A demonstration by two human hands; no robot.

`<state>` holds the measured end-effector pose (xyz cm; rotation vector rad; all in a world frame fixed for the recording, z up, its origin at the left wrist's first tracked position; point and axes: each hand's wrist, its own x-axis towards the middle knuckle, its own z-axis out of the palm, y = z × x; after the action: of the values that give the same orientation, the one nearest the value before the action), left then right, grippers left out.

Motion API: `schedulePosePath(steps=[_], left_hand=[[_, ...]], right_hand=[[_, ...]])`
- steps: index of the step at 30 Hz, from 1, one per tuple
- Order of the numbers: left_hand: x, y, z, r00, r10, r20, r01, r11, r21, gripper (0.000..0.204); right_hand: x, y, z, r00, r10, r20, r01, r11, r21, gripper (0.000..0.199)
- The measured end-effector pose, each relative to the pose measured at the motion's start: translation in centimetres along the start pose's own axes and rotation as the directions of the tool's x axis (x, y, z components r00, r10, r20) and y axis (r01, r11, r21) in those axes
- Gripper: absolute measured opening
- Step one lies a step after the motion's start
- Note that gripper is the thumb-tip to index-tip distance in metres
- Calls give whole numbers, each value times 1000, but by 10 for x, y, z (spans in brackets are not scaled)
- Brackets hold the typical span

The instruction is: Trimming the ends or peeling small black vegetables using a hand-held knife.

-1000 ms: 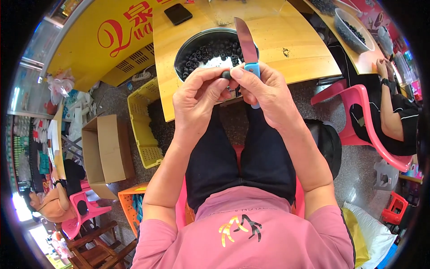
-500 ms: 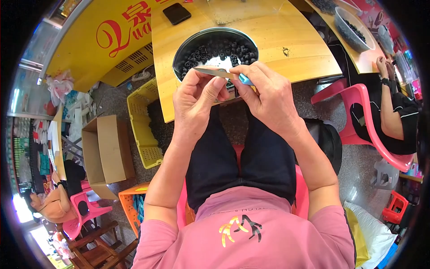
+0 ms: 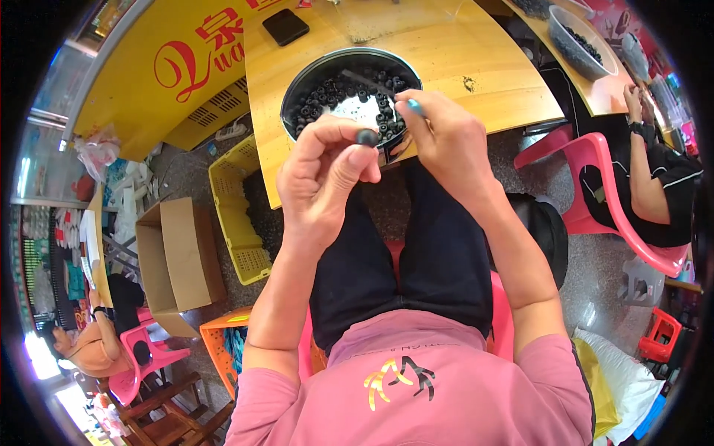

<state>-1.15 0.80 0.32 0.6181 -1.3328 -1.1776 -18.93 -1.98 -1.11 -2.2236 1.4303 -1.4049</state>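
Observation:
A round metal pan (image 3: 351, 50) on the wooden table (image 3: 476, 56) holds many small black rounded pieces (image 3: 321, 97), several with holes in them. Just over its near edge, my left hand (image 3: 316, 175) pinches one dark rounded piece (image 3: 367, 137) between thumb and fingertips. My right hand (image 3: 455, 145) is closed round the blue handle of a small knife (image 3: 415, 108). Its blade, smeared by motion, points to the upper left above the pan, apart from the piece in my left hand.
A black phone-like slab (image 3: 285, 27) lies at the table's far left. Left of my legs stand a yellow plastic crate (image 3: 236, 215) and an open cardboard box (image 3: 192, 253). At right are a pink chair (image 3: 606, 171), another person's arm (image 3: 651, 178) and a clear tub (image 3: 573, 48) of dark pieces.
My hands have moved apart. The knife has left the piece in my left hand and swung up and right over the pan, so the dark piece now shows.

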Motion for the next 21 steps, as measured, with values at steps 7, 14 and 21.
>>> schedulePosePath(steps=[7,14,21], left_hand=[[1,-8,1,993,-86,-77,83,996,-41,16],[-1,-5,-8,1000,-11,-16,13,995,100,15],[-8,6,-30,995,78,-54,-68,984,165,13]], right_hand=[[10,-34,-15,897,208,390,-429,623,654,31],[12,-38,-11,847,170,504,-530,342,776,29],[12,-25,-12,861,308,404,-508,552,662,26]])
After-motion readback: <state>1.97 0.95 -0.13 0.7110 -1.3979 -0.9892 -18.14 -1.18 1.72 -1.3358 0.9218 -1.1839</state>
